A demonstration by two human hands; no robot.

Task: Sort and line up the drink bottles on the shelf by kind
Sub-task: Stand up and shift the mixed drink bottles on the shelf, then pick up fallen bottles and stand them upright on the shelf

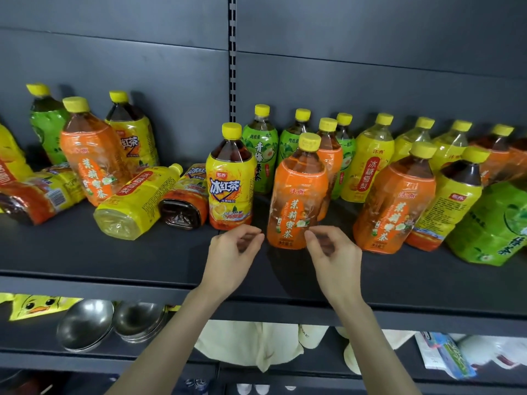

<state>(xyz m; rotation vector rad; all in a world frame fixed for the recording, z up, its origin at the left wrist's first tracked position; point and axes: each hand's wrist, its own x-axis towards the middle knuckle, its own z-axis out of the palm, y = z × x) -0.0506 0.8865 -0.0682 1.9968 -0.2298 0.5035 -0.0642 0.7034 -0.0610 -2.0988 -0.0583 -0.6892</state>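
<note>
Orange wraps the tea bottle (296, 195) that stands upright between the two hands, near the front of the dark grey shelf (114, 252). The left hand (232, 252) hangs just beside the bottle's lower left edge, its fingers loosely curled and holding nothing. The right hand (333, 252) mirrors it on the other side, equally slack and empty. Its fingertips overlap the bottle's base, and I cannot tell whether they touch. Just left of this bottle stands a yellow iced-tea bottle (231, 181), upright with its label facing out. Further left, two bottles lie on their sides with their bottoms towards me: a fallen iced-tea bottle (185, 198) and a fallen pear-drink bottle (134, 201). A third fallen bottle (34, 198) lies near the left edge. Behind them stand a tilted orange bottle (88, 155) and a green bottle (47, 124). Along the back wall, to the right, runs a mixed row with a green plum-tea bottle (261, 155) and a yellow pear-drink bottle (370, 161) among its yellow-capped bottles. At the front right stand a second orange bottle (396, 195) and a yellow bottle (453, 201) turned small print outward. Beside them leans a large green bottle (496, 223). On the shelf below sit steel bowls (85, 323), a duck-printed packet (37, 305) and cream cloth (256, 346).
</note>
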